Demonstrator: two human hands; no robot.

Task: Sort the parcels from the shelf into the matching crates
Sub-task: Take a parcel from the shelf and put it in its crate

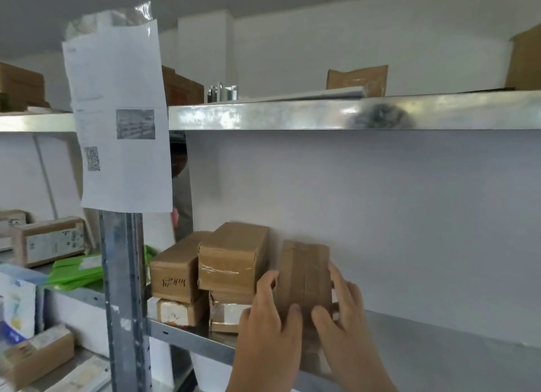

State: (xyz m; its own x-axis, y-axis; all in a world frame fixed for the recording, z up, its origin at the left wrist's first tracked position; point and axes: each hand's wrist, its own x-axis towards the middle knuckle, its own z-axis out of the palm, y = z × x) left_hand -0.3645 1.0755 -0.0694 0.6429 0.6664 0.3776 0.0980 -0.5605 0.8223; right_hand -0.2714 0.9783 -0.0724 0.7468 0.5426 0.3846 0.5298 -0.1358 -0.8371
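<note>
White walls and a metal shelf (439, 330) unit fill the view, with a shiny upper shelf edge (292, 115) running across above the hands. Far to the left of the hands, on a neighbouring bay, a labelled cardboard box (48, 241) is seen with green flat packets (77, 271) lying just below it, and further boxes sit lower down. Up and to the left of the hands, a printed sheet (117, 116) with a grey picture and a square code is fixed to the grey upright post (123, 298). Just left of the hands, four brown parcels are stacked in pairs: a printed parcel (172, 274) rests on a smaller one with a white label (178, 312), and beside it a taped parcel (231, 257) lies on another taped one (227, 312). The left hand (269, 312) is curled round the left side of an upright brown parcel (304, 274), fingers at its far edge and thumb on its near face. The right hand (342, 306) is wrapped round the right side of the same parcel, thumb on the front. The parcel is blurred, so it cannot be told whether it stands on the shelf or is raised off it. High above and to the right of the hands, a padded brown envelope (357, 79) leans against the wall on the top shelf.
</note>
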